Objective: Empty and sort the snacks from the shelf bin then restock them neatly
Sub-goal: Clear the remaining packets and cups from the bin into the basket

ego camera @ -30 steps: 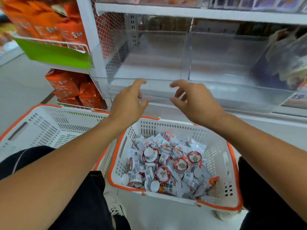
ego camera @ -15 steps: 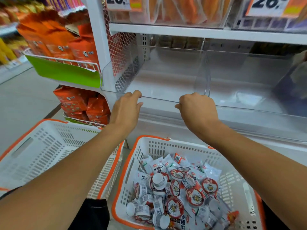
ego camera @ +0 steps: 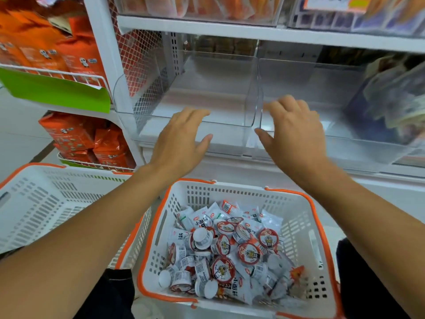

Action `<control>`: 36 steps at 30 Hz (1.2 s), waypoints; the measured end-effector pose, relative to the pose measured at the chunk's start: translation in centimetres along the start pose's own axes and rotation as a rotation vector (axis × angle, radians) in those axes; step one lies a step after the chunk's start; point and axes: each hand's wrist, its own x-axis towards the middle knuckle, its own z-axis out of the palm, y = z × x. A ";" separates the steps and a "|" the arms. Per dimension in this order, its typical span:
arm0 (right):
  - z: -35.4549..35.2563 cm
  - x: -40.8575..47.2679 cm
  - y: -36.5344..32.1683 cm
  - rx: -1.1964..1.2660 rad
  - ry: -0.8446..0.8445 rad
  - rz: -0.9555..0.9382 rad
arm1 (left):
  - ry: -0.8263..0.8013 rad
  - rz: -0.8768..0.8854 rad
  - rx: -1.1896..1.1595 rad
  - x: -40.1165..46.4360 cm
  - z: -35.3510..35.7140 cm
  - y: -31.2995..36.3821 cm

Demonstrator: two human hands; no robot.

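The clear bin [ego camera: 184, 107] at 12 o'clock has just been let go: left hand [ego camera: 181, 139] and right hand [ego camera: 292, 132] are now spread, nothing held. Sorting of the snacks [ego camera: 227, 249] at 6 o'clock probably comes next.

shelf bin [ego camera: 190, 104]: clear plastic, nothing inside, seated at the left end of the white shelf, front wall along the shelf's front edge
snacks [ego camera: 226, 249]: small round cups and white sachets with red labels, heaped loosely in the white, orange-rimmed basket [ego camera: 308, 217] below the shelf
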 end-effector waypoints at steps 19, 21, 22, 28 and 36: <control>7.2 -10.0 2.1 0.243 -0.470 0.121 | -0.263 -0.282 0.008 -9.2 7.7 0.6; 9.5 -13.2 0.9 0.263 -0.825 0.118 | -0.532 -0.440 0.096 -13.8 8.7 -1.2; 10.7 -15.0 0.6 0.214 -0.925 0.102 | -0.620 -0.518 0.125 -15.9 9.1 -2.2; 15.6 -19.2 3.1 -0.046 -0.577 0.201 | -0.513 -0.826 0.131 -21.9 10.4 -6.3; 17.3 -20.8 11.8 0.105 -0.602 0.929 | -0.235 -0.817 0.115 -21.9 12.6 -10.1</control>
